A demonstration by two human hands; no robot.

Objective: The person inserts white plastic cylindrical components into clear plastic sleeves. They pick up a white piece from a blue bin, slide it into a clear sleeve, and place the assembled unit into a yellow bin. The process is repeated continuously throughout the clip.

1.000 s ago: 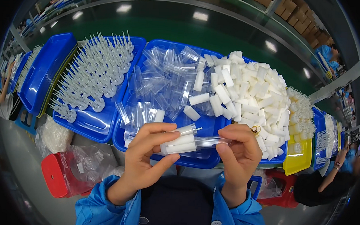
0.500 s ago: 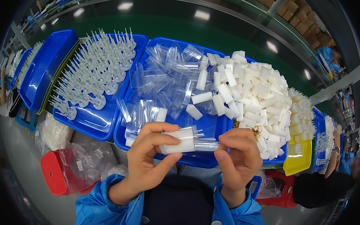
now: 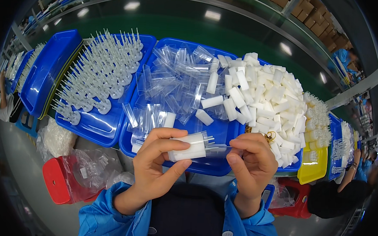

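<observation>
My left hand (image 3: pixel 159 163) is closed round a small bundle of white rectangular blocks (image 3: pixel 191 147), with several thin pale stems showing at its right end. Between the bundle and my right hand (image 3: pixel 253 164) lies a clear plastic sleeve (image 3: pixel 217 150), partly smeared by motion. The thumb and fingers of my right hand pinch the sleeve's right end. Both hands are over the front edge of a blue tray (image 3: pixel 212 164), which holds a heap of clear sleeves (image 3: pixel 169 83) and some white blocks.
On the right, white blocks (image 3: pixel 271 101) pile up beside a yellow tray (image 3: pixel 312 171). To the left, stemmed pale parts stand in another blue tray (image 3: pixel 94 128), next to stacked blue trays (image 3: pixel 50 76). A red stool (image 3: pixel 57 181) is lower left; a person's dark sleeve (image 3: pixel 338 200) lower right.
My right hand has shifted slightly right. The clear sleeve looks fainter and blurred, and more thin stems show at the bundle's end. My left hand has hardly moved.
</observation>
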